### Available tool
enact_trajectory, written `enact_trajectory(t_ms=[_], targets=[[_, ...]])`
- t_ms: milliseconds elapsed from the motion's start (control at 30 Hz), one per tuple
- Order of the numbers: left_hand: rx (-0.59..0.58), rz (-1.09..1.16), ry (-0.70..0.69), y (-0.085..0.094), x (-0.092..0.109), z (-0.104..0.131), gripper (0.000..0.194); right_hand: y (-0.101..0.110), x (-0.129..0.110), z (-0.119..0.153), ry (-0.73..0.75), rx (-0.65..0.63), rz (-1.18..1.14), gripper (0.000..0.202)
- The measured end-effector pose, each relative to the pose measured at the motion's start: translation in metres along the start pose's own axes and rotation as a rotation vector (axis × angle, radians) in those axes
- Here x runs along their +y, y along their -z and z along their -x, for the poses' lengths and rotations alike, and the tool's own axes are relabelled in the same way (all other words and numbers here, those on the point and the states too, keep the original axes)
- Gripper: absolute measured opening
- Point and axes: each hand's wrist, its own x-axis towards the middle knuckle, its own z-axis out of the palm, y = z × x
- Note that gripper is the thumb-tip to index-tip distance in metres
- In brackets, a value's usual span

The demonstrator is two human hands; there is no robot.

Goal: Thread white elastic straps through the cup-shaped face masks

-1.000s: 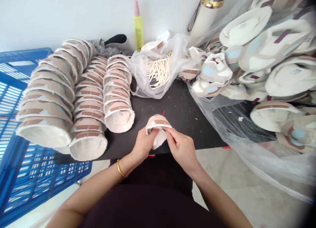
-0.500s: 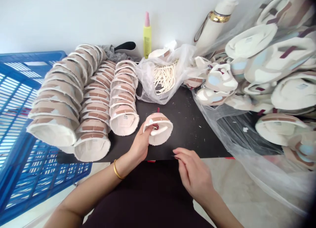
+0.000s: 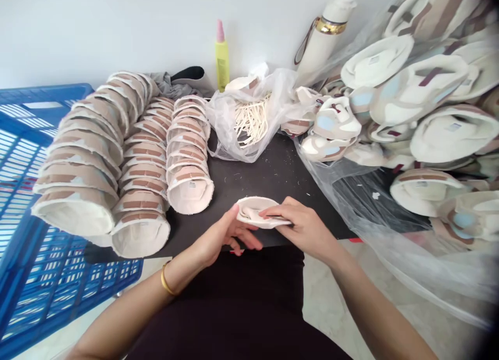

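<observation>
A cream shoe upper is tilted over the front of the black table, its hollow opening toward me. My right hand grips its right side, with fingertips reaching into the opening. At the left rim, the thumb of my left hand touches the upper. The other fingers of that hand are spread below it, apart from one another. To the left, rows of nested shoe uppers with brown bands stand with their open ends facing me.
A clear plastic bag with cream laces lies behind the hands. More loose uppers pile up on plastic sheeting at right. A blue crate stands left. A yellow bottle and a white flask stand by the wall.
The right hand has come up from the table edge and taken hold of the shoe upper. The upper has turned and tipped flatter, and the left hand's fingers have loosened and spread.
</observation>
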Motion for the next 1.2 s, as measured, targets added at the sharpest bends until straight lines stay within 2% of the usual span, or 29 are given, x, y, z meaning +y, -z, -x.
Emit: enact_trajectory(t_ms=[33,67,133,167,233,300,333,400,467,500,567,633,733,767,833,900,933,1000,1067,1100,1133,1200], targets=[[0.032,-0.092,-0.014,0.004,0.003,0.004,0.078,0.008,0.003,-0.001,-0.068,-0.059,-0.098,0.016],[0.124,-0.185,-0.073,0.007,0.007,0.006,0.072,0.014,0.006,-0.001,-0.139,-0.124,-0.2,0.016],[0.335,-0.332,-0.26,0.01,0.012,0.008,0.049,0.018,0.013,-0.001,-0.264,-0.252,-0.438,0.025],[0.367,-0.371,-0.333,0.009,0.015,0.008,0.04,0.016,0.016,-0.001,-0.306,-0.301,-0.567,0.03],[0.244,-0.363,-0.345,0.005,0.017,0.003,0.037,0.008,0.02,0.0,-0.371,-0.325,-0.778,0.037],[0.105,-0.245,-0.268,0.002,0.016,-0.003,0.036,-0.004,0.022,0.0,-0.422,-0.245,-0.879,0.041],[0.092,-0.162,-0.239,0.001,0.014,-0.007,0.037,-0.01,0.022,0.001,-0.441,-0.191,-0.904,0.043],[0.152,0.0,-0.233,0.001,0.01,-0.013,0.04,-0.023,0.022,0.004,-0.482,-0.108,-0.954,0.05],[0.186,0.105,-0.242,0.002,0.006,-0.016,0.042,-0.035,0.023,0.007,-0.532,-0.091,-1.03,0.055],[0.163,0.142,-0.229,0.002,0.005,-0.016,0.042,-0.041,0.025,0.009,-0.553,-0.105,-1.073,0.055],[0.067,0.202,-0.183,0.003,0.002,-0.012,0.043,-0.05,0.029,0.013,-0.544,-0.163,-1.154,0.055],[-0.033,0.22,-0.134,0.006,0.0,-0.003,0.05,-0.054,0.03,0.013,-0.473,-0.289,-1.206,0.055],[-0.067,0.115,-0.135,0.014,-0.001,0.019,0.052,-0.046,0.02,0.005,-0.336,-0.521,-1.148,0.043],[-0.048,0.027,-0.179,0.019,0.0,0.028,0.048,-0.041,0.013,0.001,-0.288,-0.578,-1.09,0.037],[0.002,-0.254,-0.392,0.028,0.005,0.049,0.034,-0.033,-0.006,-0.01,-0.167,-0.639,-0.927,0.024],[0.067,-0.642,-0.707,0.036,0.013,0.073,0.014,-0.029,-0.024,-0.021,0.017,-0.585,-0.714,0.018],[0.115,-0.844,-0.853,0.04,0.016,0.085,0.009,-0.031,-0.032,-0.027,0.13,-0.497,-0.593,0.019],[0.246,-1.185,-1.018,0.049,0.02,0.107,0.021,-0.04,-0.041,-0.04,0.361,-0.219,-0.327,0.028],[0.41,-1.363,-1.042,0.058,0.018,0.124,0.034,-0.055,-0.041,-0.056,0.55,0.053,-0.078,0.036],[0.478,-1.389,-1.035,0.062,0.016,0.129,0.037,-0.064,-0.039,-0.065,0.621,0.141,0.019,0.038],[0.536,-1.386,-1.028,0.066,0.013,0.132,0.038,-0.072,-0.035,-0.074,0.679,0.2,0.09,0.039],[0.61,-1.356,-1.003,0.071,0.007,0.132,0.036,-0.09,-0.025,-0.091,0.748,0.234,0.184,0.039]])
